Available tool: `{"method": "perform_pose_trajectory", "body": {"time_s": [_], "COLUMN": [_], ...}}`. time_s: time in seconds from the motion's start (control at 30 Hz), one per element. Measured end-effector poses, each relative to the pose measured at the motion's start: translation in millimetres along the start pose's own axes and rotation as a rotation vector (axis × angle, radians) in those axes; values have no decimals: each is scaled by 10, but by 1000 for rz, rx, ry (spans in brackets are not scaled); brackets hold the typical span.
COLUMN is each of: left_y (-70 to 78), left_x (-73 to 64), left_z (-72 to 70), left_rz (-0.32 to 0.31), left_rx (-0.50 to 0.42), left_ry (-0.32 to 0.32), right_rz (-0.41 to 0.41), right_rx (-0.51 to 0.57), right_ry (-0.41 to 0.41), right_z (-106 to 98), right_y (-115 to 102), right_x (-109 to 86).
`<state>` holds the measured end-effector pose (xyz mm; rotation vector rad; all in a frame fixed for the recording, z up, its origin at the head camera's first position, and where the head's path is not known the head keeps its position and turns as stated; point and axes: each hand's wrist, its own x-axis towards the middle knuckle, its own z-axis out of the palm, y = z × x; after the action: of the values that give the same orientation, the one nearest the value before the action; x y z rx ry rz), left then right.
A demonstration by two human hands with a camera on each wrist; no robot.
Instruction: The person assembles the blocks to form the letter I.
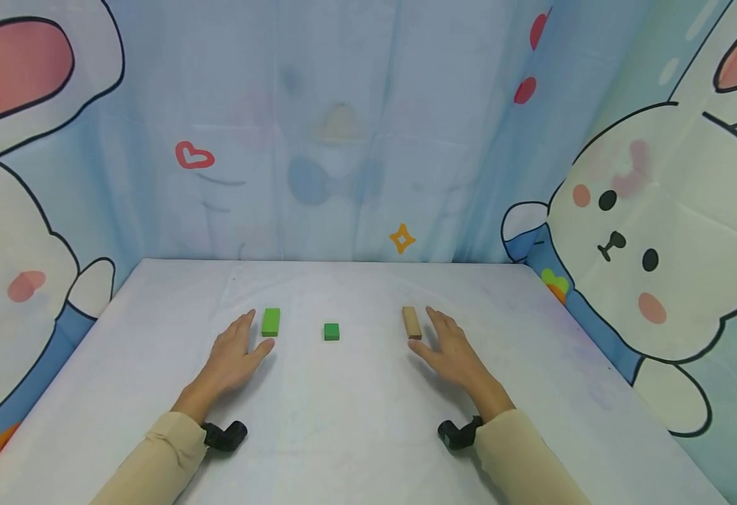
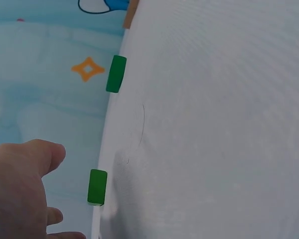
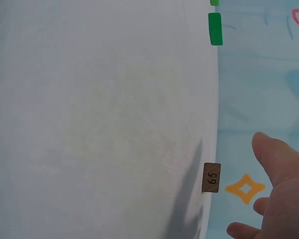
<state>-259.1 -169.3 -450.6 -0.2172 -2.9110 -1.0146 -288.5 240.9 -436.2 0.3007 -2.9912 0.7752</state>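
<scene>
A light green rectangular block (image 1: 271, 322) lies on the white table, just right of my left hand (image 1: 234, 358), whose thumb and fingers are spread apart around its near side. Toward the middle sits a smaller dark green block (image 1: 332, 332), apart from both hands. On the right, a bare wooden block (image 1: 411, 322) lies slightly slanted between the spread thumb and fingers of my right hand (image 1: 450, 354). In the right wrist view the wooden block (image 3: 211, 178) shows a printed number on its end. Neither hand grips anything.
The table (image 1: 330, 421) is covered in white and reaches back to a light blue curtain (image 1: 248, 210) with cartoon rabbits. Black cameras (image 1: 226, 436) are strapped at both wrists, below beige sleeves (image 1: 526, 456).
</scene>
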Motion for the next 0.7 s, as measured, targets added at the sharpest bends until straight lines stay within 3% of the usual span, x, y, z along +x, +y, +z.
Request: {"method": "perform_pose_trajectory", "body": {"time_s": [0.7], "left_y": [16], "left_x": [105], "left_z": [10], "left_rz": [-57], "left_rx": [-23], "left_ry": [-3], "right_rz": [90], "right_rx": [57], "right_ry": [-14], "right_z": [63], "right_y": [98], "right_x": [203]}}
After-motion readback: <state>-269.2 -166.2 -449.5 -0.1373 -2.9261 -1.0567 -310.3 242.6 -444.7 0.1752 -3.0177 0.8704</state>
